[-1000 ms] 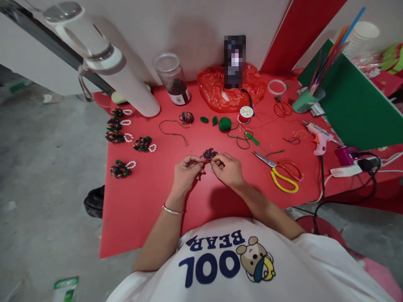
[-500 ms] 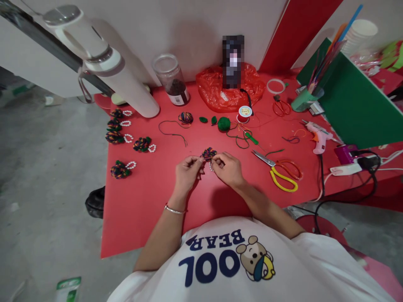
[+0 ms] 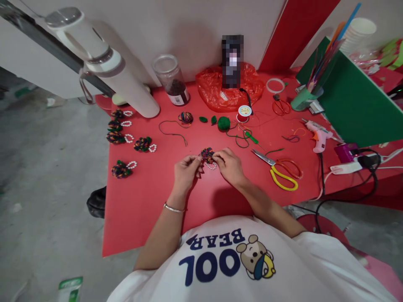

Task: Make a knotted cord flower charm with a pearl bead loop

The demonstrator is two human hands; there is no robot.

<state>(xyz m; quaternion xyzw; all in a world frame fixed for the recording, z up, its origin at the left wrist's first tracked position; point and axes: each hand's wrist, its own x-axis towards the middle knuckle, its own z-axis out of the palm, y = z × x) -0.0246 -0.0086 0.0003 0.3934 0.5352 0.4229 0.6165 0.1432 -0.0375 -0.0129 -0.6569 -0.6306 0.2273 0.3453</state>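
A dark multicoloured knitted piece (image 3: 207, 154) is held between my two hands above the red table (image 3: 141, 218). My left hand (image 3: 187, 171) pinches its left edge, with a silver bangle on the wrist. On the other side, the fingers of my right hand (image 3: 229, 166) are closed on its right edge. A loop of white beads (image 3: 210, 166) hangs from the near side of the piece. Beyond the hands lie a multicoloured yarn ball (image 3: 185, 118), two green leaf pieces (image 3: 203, 120) and a green yarn ball (image 3: 223, 123).
Scissors (image 3: 273, 164) lie right of my hands, near a green-handled hook (image 3: 251, 136) and a pink glue gun (image 3: 319, 136). Several beaded knitted pieces (image 3: 121, 169) sit at the left. Behind stand a white flask (image 3: 132, 88), a jar (image 3: 176, 88) and a red bag (image 3: 209, 90).
The bead loop, earlier partly covered by my right fingers, now shows as a wider loop. The knitted piece is turned slightly and my right hand has shifted a little off the beads.
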